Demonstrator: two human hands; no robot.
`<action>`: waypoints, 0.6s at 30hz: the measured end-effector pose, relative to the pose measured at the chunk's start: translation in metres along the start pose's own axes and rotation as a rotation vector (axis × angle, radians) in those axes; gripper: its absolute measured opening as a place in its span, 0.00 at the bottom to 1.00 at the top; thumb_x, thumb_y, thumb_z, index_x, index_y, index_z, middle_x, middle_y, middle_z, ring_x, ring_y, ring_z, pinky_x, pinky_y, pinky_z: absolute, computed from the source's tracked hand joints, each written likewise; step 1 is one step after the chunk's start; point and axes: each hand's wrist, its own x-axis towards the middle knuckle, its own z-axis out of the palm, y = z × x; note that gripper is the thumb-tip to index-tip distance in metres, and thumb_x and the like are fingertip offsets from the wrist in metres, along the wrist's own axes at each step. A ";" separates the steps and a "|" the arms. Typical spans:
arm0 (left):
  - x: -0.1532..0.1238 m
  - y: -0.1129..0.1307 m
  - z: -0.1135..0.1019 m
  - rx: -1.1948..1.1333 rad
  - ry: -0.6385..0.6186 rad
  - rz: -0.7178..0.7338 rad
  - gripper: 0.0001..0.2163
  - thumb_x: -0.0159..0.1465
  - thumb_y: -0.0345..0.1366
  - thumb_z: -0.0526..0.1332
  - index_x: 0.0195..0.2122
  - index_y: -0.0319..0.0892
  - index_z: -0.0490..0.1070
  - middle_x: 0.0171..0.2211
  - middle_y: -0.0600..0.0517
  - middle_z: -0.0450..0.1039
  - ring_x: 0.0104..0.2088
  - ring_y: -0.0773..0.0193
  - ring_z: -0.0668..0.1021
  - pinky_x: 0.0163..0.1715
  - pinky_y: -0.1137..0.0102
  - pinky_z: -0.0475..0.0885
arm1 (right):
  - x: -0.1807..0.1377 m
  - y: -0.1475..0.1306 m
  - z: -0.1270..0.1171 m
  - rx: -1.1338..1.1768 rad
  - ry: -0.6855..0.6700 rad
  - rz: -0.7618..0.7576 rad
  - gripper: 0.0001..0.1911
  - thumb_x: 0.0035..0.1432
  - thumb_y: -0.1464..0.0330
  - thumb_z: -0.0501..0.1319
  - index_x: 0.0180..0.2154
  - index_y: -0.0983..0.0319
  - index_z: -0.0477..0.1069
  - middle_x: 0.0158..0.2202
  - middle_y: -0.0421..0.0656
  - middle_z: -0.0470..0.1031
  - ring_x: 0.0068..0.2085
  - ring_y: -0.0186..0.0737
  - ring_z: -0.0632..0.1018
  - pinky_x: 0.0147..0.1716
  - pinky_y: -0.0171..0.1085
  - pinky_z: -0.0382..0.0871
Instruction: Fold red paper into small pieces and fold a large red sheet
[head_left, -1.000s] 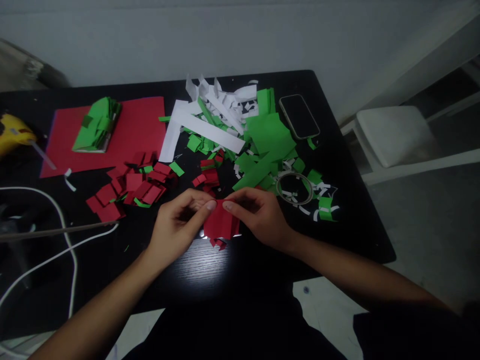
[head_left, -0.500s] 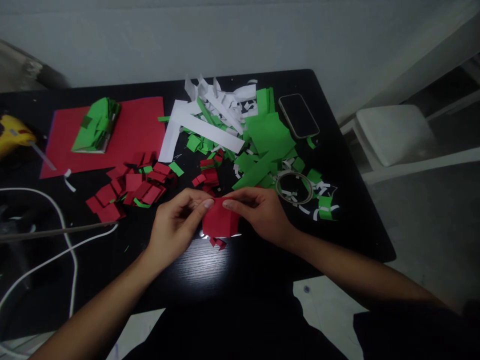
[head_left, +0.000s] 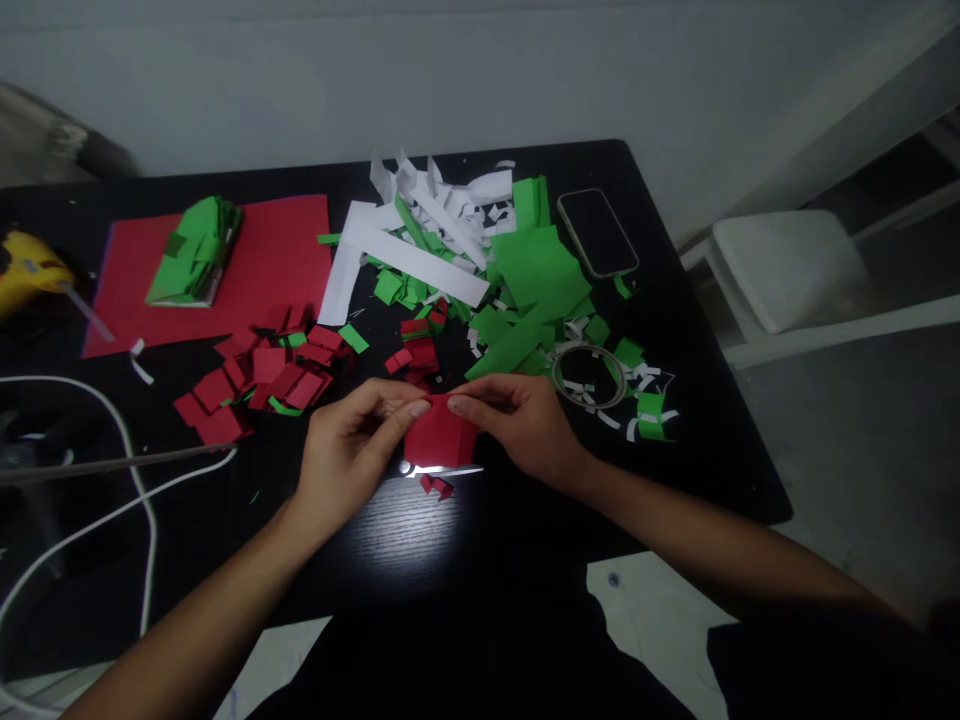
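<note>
Both hands pinch a small red paper piece, apparently mid-fold.
The left hand [head_left: 349, 450] and right hand [head_left: 525, 425] each close a thumb-and-finger grip on the top edge of the red paper piece [head_left: 441, 443], held just above the near middle of the black bench [head_left: 420, 545]. Tiny red scraps [head_left: 436, 486] lie beneath. Any further crease likely calls for both pinches kept level. Farther out are red squares [head_left: 255, 380] on the left, and green offcuts [head_left: 536, 270] and a tape ring [head_left: 589, 375] on the right.

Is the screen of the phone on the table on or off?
Off: the phone lies face up beside the green paper, and its screen is wholly dark.
</note>
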 end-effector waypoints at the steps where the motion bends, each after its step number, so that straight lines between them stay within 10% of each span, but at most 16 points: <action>1: 0.000 0.001 0.000 -0.002 -0.001 -0.002 0.04 0.65 0.37 0.67 0.39 0.44 0.79 0.33 0.55 0.81 0.30 0.70 0.79 0.32 0.76 0.74 | 0.000 0.000 0.000 -0.010 0.003 -0.004 0.08 0.54 0.65 0.72 0.36 0.60 0.83 0.35 0.42 0.86 0.37 0.39 0.84 0.40 0.36 0.79; 18: 0.000 0.003 0.000 -0.004 -0.016 0.023 0.04 0.65 0.37 0.67 0.38 0.43 0.79 0.33 0.55 0.82 0.31 0.69 0.80 0.33 0.76 0.75 | -0.002 -0.001 0.002 -0.061 0.000 -0.078 0.05 0.55 0.67 0.71 0.36 0.61 0.83 0.35 0.41 0.86 0.37 0.38 0.85 0.40 0.34 0.80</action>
